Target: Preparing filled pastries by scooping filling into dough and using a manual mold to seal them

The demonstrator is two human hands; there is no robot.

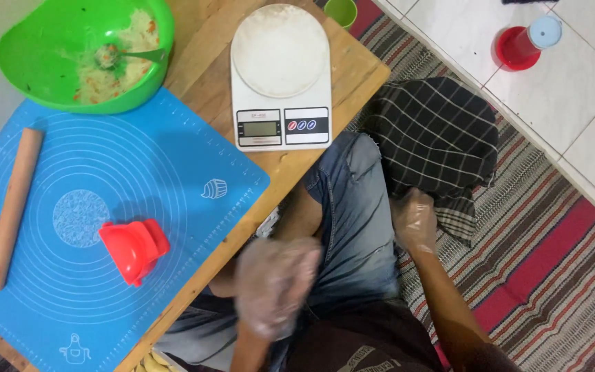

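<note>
My left hand point(273, 286), in a thin clear plastic glove, hovers blurred over my lap beside the low wooden table point(352, 65); whether it holds anything I cannot tell. My right hand point(414, 220), gloved too, rests on a dark checked cloth point(439, 134) lying on the striped rug. On the blue silicone mat point(173, 158) sit a red dumpling press point(134, 249), folded shut, a thin round dough wrapper point(80, 218) and a wooden rolling pin point(13, 207).
A green bowl point(36, 69) with shredded filling and a spoon stands at the table's far left. A white kitchen scale point(282, 76) carries a stack of round wrappers. A small green cup point(341, 10) is behind it. A red-and-blue container point(525, 43) stands on the white floor tiles.
</note>
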